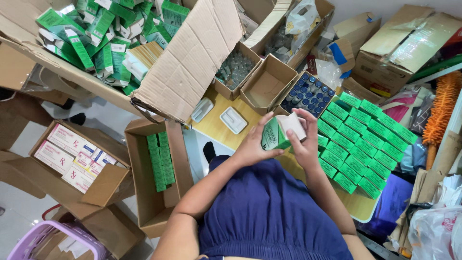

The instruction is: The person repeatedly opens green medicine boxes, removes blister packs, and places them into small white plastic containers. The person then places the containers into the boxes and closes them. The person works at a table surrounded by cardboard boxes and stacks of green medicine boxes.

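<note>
Here, both hands hold green-white carton (276, 134).

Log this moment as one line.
left hand: holds green carton | right hand: at its white flap | table: rows of green cartons, tray of vials

Bright, even daylight fills the view, with colours clear and nothing lost to darkness. The white floor (19, 139) at the left edge glares almost blown out. Shadows are soft and short, deepest under the cardboard flaps (192, 58). A wide lens bends lines toward the corners, stretching the boxes there. Focus holds sharp through the middle; the far edges go slightly soft.
</note>
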